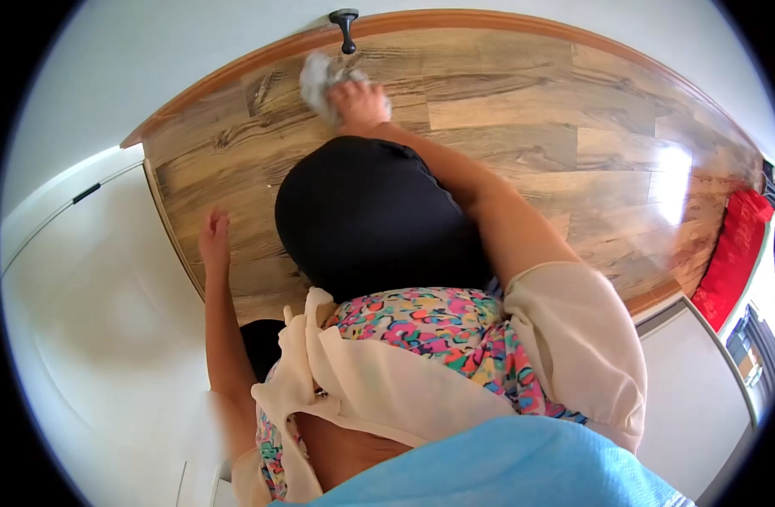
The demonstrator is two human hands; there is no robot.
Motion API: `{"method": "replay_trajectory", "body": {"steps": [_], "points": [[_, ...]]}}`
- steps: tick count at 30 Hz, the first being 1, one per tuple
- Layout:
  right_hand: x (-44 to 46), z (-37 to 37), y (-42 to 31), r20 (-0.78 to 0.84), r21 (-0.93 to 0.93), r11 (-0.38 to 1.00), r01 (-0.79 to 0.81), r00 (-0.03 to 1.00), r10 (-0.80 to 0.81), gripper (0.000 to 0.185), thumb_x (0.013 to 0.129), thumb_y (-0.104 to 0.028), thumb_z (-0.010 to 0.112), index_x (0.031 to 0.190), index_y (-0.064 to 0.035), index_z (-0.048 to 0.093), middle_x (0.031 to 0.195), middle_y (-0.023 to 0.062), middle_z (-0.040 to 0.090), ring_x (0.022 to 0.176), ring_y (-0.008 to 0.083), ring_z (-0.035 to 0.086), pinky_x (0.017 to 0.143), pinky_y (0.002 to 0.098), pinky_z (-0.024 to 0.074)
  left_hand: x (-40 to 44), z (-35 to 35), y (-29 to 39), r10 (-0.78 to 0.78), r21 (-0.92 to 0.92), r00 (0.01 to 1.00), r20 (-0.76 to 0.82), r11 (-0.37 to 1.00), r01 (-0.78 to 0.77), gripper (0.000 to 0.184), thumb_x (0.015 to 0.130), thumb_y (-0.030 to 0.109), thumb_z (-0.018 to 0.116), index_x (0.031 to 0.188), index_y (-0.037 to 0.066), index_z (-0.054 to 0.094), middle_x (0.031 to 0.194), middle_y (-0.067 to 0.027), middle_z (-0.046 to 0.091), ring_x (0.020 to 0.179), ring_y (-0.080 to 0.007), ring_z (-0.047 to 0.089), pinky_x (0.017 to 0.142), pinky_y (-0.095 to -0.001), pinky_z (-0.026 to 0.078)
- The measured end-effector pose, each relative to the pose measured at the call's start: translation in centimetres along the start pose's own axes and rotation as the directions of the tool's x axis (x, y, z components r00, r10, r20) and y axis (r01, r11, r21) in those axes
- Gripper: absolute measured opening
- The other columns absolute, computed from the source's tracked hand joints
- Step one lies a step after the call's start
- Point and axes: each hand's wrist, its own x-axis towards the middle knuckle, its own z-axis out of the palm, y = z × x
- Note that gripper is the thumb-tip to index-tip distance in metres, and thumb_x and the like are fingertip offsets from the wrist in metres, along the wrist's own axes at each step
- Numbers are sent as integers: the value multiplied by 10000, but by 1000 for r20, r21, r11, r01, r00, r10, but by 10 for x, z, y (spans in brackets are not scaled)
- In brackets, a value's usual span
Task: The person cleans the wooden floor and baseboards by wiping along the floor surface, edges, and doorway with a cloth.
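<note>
A grey-white cloth [318, 83] lies bunched on the wood-plank floor, close to the far skirting board. My right hand [359, 103] presses down on it, fingers spread over the fabric, and both are slightly blurred. Cloth shows on either side of the hand. My left hand [216, 239] is off to the left, low over the floor beside the white door, with nothing visible in it and its fingers loosely extended. Between the two hands is my bent knee [366, 211] in black trousers, which hides part of the floor.
A dark door stop [345, 32] sticks out from the skirting board [455, 19] just beyond the cloth. On the left stands a white door [100, 296]. Red fabric [732, 253] lies at the far right, near a white panel [696, 380].
</note>
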Motion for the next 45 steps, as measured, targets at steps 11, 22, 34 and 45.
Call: {"method": "replay_trajectory", "body": {"steps": [11, 22, 34, 45], "points": [[-83, -130, 238, -236, 892, 385, -236, 485, 842, 835, 755, -300, 723, 1435, -22, 326, 1220, 208, 571, 1037, 314, 599, 850, 435, 539, 15, -10, 16, 254, 279, 967, 32, 926, -253, 334, 973, 122, 524, 1290, 19, 543, 1134, -127, 627, 1039, -217, 602, 903, -326, 463], [28, -113, 285, 71, 897, -226, 379, 382, 921, 624, 902, -370, 538, 1400, -33, 373, 1418, 166, 418, 1280, 300, 436, 1075, 481, 363, -46, -6, -44, -39, 167, 998, -42, 985, 46, 348, 950, 91, 546, 1293, 41, 562, 1049, -90, 680, 942, -182, 624, 848, -301, 483], [31, -46, 76, 364, 887, -428, -170, 828, 426, 527, 1010, -373, 419, 1400, -18, 412, 1383, 181, 502, 1276, 319, 489, 1089, 485, 385, -35, 21, 52, 113, 74, 991, 70, 990, -118, 344, 972, 100, 528, 1305, 14, 536, 1071, -94, 660, 975, -173, 610, 879, -297, 467], [-52, -173, 404, 56, 985, -138, 108, 551, 833, 514, 936, -188, 495, 1395, -26, 332, 1322, 201, 494, 1088, 351, 600, 951, 519, 513, -94, -14, -34, -107, 263, 992, -66, 957, 121, 325, 958, 114, 563, 1271, 29, 576, 1024, -85, 651, 924, -163, 613, 849, -285, 479]]}}
